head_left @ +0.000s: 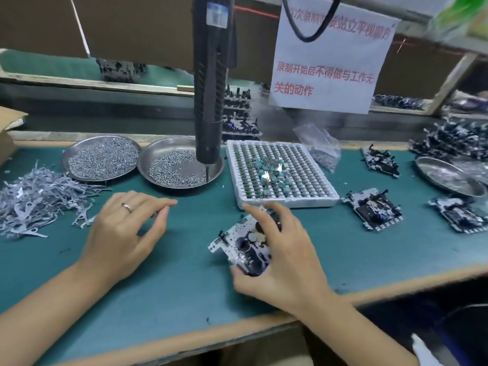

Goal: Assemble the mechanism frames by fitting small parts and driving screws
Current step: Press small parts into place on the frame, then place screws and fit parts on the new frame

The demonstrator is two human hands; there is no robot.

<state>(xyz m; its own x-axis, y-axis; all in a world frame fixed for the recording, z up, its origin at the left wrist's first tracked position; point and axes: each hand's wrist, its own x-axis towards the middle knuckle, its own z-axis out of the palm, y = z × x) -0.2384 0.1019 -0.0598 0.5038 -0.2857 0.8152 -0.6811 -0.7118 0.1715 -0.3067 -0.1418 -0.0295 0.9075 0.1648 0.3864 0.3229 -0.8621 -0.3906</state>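
Observation:
My right hand grips a white and black mechanism frame on the green mat, fingers curled over its top and thumb under its near edge. My left hand, with a ring on one finger, hovers over the mat to the left, fingers loosely bent and holding nothing. A black electric screwdriver hangs above the right-hand steel dish of screws. A second dish of screws stands to its left. A white tray of small parts lies just behind the held frame.
A heap of thin grey metal levers lies at the left. More frames sit on the right, beside another steel dish and a dark parts pile. A paper notice hangs above. The table's front edge runs close by.

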